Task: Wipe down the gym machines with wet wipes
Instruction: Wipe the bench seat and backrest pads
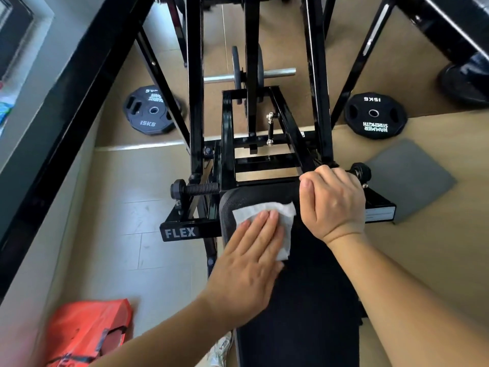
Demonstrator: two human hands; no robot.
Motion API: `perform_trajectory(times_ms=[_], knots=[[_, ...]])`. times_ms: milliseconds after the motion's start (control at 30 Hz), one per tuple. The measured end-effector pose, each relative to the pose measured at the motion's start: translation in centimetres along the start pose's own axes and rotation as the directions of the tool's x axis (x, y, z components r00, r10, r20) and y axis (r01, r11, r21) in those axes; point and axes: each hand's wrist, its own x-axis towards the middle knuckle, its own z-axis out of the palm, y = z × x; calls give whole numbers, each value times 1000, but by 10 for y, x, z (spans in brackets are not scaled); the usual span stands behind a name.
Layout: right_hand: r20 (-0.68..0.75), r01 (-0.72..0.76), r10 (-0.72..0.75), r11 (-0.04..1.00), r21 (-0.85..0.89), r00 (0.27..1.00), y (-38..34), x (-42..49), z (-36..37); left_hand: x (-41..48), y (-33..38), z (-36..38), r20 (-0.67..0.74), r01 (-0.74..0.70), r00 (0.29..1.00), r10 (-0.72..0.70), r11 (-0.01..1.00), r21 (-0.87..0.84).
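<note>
A black padded bench (312, 282) of a black steel gym machine (227, 144) runs away from me in the middle of the view. A white wet wipe (284, 215) lies flat on the pad's far end. My left hand (251, 263) presses on the wipe with straight fingers. My right hand (334, 200) is curled round the machine's frame at the pad's far right corner, beside a black knob (361, 170).
Two black 15 kg weight plates (150, 111) (374, 115) lie on the floor left and right of the frame. A grey mat (410, 178) is at the right. An orange bag (90, 332) sits at lower left. A dark diagonal beam (66, 123) crosses the left.
</note>
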Motion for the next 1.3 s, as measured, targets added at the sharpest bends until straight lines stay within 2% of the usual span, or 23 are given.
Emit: perform_trajectory(times_ms=[100, 200, 267, 367, 467, 600, 700, 833, 1000, 1067, 1167, 1233, 1300], knots=[[-5, 6, -6, 1000, -4, 1000, 1, 0, 1, 37, -21, -7, -136, -50, 989, 56, 998, 47], [-10, 13, -13, 1000, -3, 1000, 2, -1, 0, 70, -24, -11, -222, 53, 974, -54, 999, -12], [-6, 13, -13, 1000, -1, 1000, 2, 0, 1, 81, -20, -10, -207, 95, 973, -100, 995, -32], [-1, 14, -14, 1000, 11, 1000, 1, -1, 2, 70, -23, -2, -161, 66, 986, -54, 995, 69], [-25, 5, -4, 1000, 29, 1000, 2, -1, 2, 30, -30, 5, -177, 75, 983, -55, 991, 109], [-40, -7, 9, 999, 34, 999, 1, -2, 4, -13, -27, 15, -48, 93, 995, -86, 977, 193], [-30, -19, 20, 999, 48, 999, 2, -3, 3, 25, -19, 5, -59, 95, 995, -85, 972, 213], [-16, -111, 112, 992, 57, 994, 3, -2, 2, 90, -12, -5, -48, 72, 997, -65, 982, 174], [-34, -180, 184, 979, 100, 982, 0, -2, 0, 65, -20, -2, -31, -5, 999, 11, 982, 188], [-34, -309, 316, 941, 138, 948, -5, -1, -3, 41, -21, -1, 22, -49, 999, 45, 970, 239], [68, -604, 610, 754, 257, 790, -1, -16, -5, 25, -18, -4, 75, -90, 995, 73, 963, 255], [168, -665, 645, 704, 249, 746, 4, -48, -11, 33, -15, -8, 60, -70, 997, 57, 970, 233], [231, -668, 628, 715, 204, 743, 7, -84, -14, 55, -12, -7, 47, -66, 997, 57, 971, 231]])
